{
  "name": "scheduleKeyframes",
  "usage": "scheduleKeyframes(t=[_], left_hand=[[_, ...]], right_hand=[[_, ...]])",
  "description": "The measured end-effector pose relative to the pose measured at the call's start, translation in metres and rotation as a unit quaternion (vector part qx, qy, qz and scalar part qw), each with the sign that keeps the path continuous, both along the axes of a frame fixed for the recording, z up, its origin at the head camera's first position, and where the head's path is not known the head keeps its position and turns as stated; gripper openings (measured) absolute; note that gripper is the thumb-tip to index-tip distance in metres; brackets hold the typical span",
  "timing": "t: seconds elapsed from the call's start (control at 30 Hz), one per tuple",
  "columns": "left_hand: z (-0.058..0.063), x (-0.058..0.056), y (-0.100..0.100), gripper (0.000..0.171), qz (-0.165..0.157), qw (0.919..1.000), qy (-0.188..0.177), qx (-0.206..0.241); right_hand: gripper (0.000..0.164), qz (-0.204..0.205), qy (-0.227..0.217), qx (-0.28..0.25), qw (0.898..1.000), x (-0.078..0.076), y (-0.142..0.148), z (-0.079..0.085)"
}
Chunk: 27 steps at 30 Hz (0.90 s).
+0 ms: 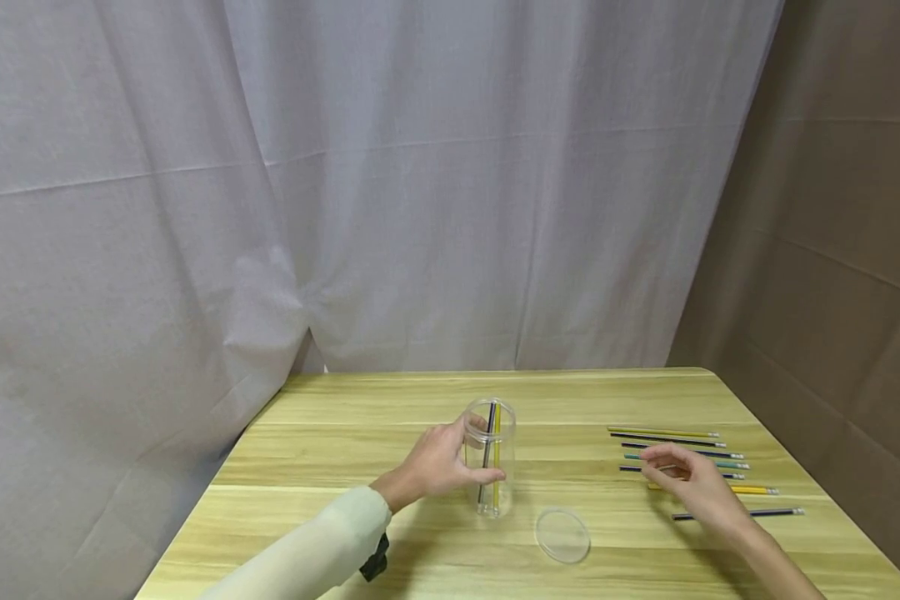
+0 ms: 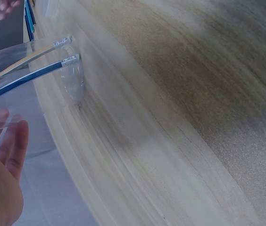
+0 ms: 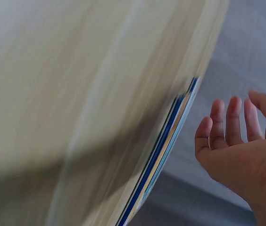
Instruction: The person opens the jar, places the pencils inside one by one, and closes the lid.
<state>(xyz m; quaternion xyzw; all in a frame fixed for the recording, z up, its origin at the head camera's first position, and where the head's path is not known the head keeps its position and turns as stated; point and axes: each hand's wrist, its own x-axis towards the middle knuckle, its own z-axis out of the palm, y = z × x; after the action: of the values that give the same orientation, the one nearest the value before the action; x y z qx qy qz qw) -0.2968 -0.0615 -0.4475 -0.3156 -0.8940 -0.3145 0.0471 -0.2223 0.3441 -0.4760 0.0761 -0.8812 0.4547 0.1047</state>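
Observation:
A clear plastic jar point(image 1: 507, 471) stands upright near the table's middle, gripped around its left side by my left hand point(image 1: 441, 460). Inside it lean a yellow pencil point(image 1: 497, 454) and a dark blue pencil point(image 2: 27, 79), their eraser ends down at the jar's bottom in the left wrist view. My right hand point(image 1: 692, 487), fingers loosely bent and holding nothing, hovers over a row of pencils. Among those are a teal pencil point(image 1: 731, 466), an orange-yellow pencil point(image 1: 753, 490) and several dark blue ones, such as the nearest pencil point(image 1: 776, 512). The right hand covers parts of some.
A clear round lid point(image 1: 562, 535) lies flat on the wooden table point(image 1: 330, 433), between the jar and the pencils. Grey cloth point(image 1: 435, 250) hangs behind the table, and a brownish cloth point(image 1: 832, 292) along the right side.

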Motion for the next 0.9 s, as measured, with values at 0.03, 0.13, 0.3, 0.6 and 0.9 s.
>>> scheduleKeyframes(t=[0.03,0.13,0.3,0.6,0.9], left_hand=[[0.000,0.000,0.000,0.073,-0.001,1.0000,0.000,0.000],[0.000,0.000,-0.001,0.074,-0.003,1.0000,0.001,0.001],[0.000,-0.002,-0.001,0.075,-0.005,1.0000,0.001,0.001],[0.001,-0.001,-0.002,0.074,-0.004,1.0000,0.002,-0.002],[0.003,-0.001,-0.001,0.074,-0.004,1.0000,0.004,-0.005]], right_hand=[[0.024,0.004,0.012,0.017,1.000,0.001,0.006,-0.002],[0.017,0.018,0.040,0.058,0.997,0.005,0.023,-0.009],[0.012,0.054,0.057,0.093,0.993,0.008,0.049,-0.016],[0.015,0.121,0.048,0.109,0.985,0.011,0.085,-0.023],[0.013,0.102,0.058,0.137,0.984,0.014,0.090,-0.027]])
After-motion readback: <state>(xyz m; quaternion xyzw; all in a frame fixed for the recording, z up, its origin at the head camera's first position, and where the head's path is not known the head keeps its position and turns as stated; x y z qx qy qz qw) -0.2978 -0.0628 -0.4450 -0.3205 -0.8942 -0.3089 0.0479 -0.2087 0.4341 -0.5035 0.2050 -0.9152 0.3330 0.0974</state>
